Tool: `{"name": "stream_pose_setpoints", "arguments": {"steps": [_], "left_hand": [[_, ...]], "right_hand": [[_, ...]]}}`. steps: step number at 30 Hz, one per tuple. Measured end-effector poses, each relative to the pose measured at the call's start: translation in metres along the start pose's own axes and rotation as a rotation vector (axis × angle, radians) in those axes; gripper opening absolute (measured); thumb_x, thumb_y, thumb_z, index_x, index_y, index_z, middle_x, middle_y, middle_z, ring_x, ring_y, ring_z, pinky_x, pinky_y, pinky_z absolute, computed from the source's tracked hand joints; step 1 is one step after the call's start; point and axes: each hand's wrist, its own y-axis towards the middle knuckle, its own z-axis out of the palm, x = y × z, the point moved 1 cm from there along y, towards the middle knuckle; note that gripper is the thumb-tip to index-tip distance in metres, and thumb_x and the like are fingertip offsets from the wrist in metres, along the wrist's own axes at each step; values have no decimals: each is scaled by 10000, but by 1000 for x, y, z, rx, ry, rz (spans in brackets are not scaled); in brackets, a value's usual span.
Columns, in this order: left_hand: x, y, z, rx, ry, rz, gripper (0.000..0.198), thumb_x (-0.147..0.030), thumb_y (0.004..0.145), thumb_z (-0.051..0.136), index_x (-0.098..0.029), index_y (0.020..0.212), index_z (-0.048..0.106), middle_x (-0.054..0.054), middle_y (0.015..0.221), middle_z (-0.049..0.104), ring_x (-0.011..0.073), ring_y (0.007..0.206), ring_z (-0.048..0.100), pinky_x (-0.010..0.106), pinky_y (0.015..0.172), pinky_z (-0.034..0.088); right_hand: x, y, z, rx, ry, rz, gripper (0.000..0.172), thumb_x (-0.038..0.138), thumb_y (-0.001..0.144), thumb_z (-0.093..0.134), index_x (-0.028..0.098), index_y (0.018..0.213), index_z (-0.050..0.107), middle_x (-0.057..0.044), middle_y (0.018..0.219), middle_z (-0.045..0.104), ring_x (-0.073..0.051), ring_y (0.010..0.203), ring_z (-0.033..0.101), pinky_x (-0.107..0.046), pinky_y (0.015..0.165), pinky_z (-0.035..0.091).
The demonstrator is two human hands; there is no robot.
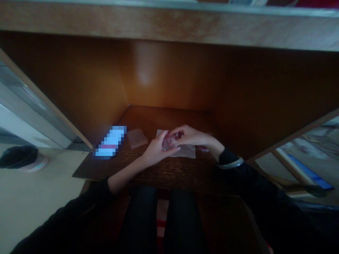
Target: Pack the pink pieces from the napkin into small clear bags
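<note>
Over the dark wooden shelf, my left hand (155, 150) is curled around a small clear plastic item (168, 142), perhaps a little bag, with a reddish tint showing in it. My right hand (189, 135) reaches in from the right, its thumb and fingers pinched at the same item. Blur hides exactly what the fingertips grip. Beneath both hands lies a flat clear plastic bag (187, 151). Left of them is another flat, transparent bag (137, 137). Partly behind my right wrist, some small purplish things (203, 148) rest on the shelf.
A phone (111, 141) with a lit, pixelated screen lies at the shelf's left edge. Wooden panels (169, 77) enclose the shelf at the back and sides, under a pale ledge (169, 26). A basket-like bin with a black liner (25, 158) stands on the floor at left.
</note>
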Motion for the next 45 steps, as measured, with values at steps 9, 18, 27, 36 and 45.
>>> {"name": "stream_pose_setpoints", "arguments": {"steps": [9,18,27,36,45], "left_hand": [[24,5,-7,-84,-547,-244,332,-260,637,786,-190,898,593,34,1033,695,205,1033,627,436,1002,426],[27,5,-12,-126,-641,-261,369,-221,638,780,-186,953,592,64,1190,649,206,1186,570,409,1086,361],[22,6,-14,-143,-667,-258,368,-292,685,727,-204,1011,581,73,1273,605,237,1259,506,373,1037,396],[25,5,-10,-59,-696,-161,442,-369,685,773,-194,1052,602,46,1093,657,220,1068,586,361,968,402],[27,5,-10,-31,-778,-69,368,-346,693,794,-205,1004,658,27,1012,687,187,988,616,365,982,398]], "right_hand": [[-20,18,-1,-286,102,57,152,237,786,640,174,890,731,-49,853,708,-136,737,620,-274,692,473],[-49,57,32,-279,-141,274,115,181,792,612,137,815,715,-35,617,632,-90,443,501,-242,471,377],[-49,60,34,-403,-361,219,131,234,823,616,188,813,738,-76,831,694,-181,718,614,-289,642,415],[-6,28,11,-657,-170,-237,57,256,795,696,207,808,723,-26,839,700,-170,812,625,-327,780,466],[-1,8,10,-595,-146,-269,122,296,856,647,221,885,739,-37,892,704,-177,881,631,-346,809,476]]}}
